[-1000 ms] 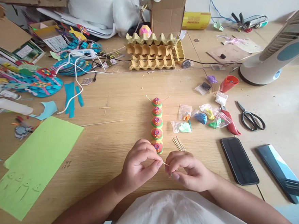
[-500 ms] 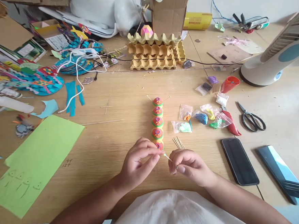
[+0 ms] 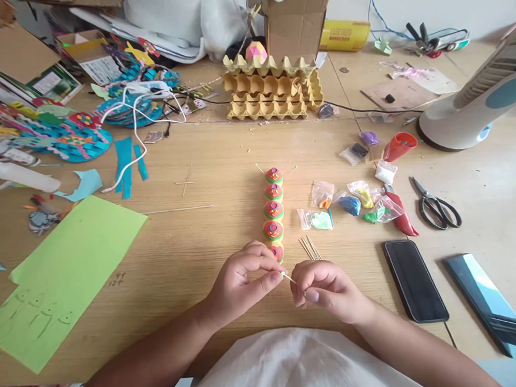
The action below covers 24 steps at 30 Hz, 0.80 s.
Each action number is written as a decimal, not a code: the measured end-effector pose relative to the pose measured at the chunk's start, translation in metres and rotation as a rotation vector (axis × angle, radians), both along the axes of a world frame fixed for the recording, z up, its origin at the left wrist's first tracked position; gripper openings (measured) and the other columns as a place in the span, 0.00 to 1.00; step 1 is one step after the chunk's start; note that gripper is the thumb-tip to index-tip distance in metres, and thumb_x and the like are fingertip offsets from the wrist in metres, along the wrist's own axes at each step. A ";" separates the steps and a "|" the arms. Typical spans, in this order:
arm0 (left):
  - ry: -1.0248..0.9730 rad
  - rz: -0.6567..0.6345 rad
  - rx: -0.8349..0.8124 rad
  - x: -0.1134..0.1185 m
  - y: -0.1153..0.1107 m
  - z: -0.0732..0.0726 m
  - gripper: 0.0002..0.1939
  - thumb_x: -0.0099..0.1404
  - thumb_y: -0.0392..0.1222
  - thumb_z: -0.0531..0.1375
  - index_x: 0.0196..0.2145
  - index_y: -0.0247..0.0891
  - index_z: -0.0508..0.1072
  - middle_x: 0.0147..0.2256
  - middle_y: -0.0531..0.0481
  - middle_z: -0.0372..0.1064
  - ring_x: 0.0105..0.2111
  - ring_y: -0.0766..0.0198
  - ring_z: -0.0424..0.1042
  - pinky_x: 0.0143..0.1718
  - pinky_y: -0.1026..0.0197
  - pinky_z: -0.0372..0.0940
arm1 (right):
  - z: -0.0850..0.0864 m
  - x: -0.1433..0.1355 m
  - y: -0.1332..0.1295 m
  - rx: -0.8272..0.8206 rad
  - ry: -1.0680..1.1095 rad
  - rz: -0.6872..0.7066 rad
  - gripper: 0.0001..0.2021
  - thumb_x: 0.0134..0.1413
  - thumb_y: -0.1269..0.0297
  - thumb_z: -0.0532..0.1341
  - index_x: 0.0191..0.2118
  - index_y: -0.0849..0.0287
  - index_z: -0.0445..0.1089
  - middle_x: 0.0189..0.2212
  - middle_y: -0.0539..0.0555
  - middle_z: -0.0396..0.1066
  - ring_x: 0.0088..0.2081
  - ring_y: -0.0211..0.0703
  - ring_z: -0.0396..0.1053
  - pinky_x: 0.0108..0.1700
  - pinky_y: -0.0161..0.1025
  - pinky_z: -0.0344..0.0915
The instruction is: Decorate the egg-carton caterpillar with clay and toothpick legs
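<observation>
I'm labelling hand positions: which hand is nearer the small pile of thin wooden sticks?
The right. The right hand is just on the near side of the wooden sticks; the left hand is farther off, to their left and closer to the body.

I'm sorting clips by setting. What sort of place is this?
Probably a craft workspace, though I can't tell whether home or classroom: a row of decorated domes, small bags of coloured material and scissors lie on the table.

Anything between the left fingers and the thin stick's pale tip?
Nothing visible: the left fingers are right at the pale tip of the thin stick, contact unclear. The right hand holds the stick farther along.
</observation>
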<state>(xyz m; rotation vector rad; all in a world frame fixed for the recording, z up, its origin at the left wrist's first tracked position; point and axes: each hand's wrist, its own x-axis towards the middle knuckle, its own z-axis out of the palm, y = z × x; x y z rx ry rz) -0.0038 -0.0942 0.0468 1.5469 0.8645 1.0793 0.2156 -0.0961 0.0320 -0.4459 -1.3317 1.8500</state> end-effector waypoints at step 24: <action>0.041 0.038 -0.035 -0.001 -0.001 0.004 0.06 0.70 0.40 0.63 0.36 0.40 0.82 0.32 0.48 0.75 0.38 0.62 0.72 0.42 0.59 0.68 | 0.002 0.000 0.002 -0.018 -0.065 -0.021 0.11 0.66 0.58 0.63 0.33 0.58 0.74 0.28 0.52 0.73 0.30 0.37 0.68 0.33 0.35 0.67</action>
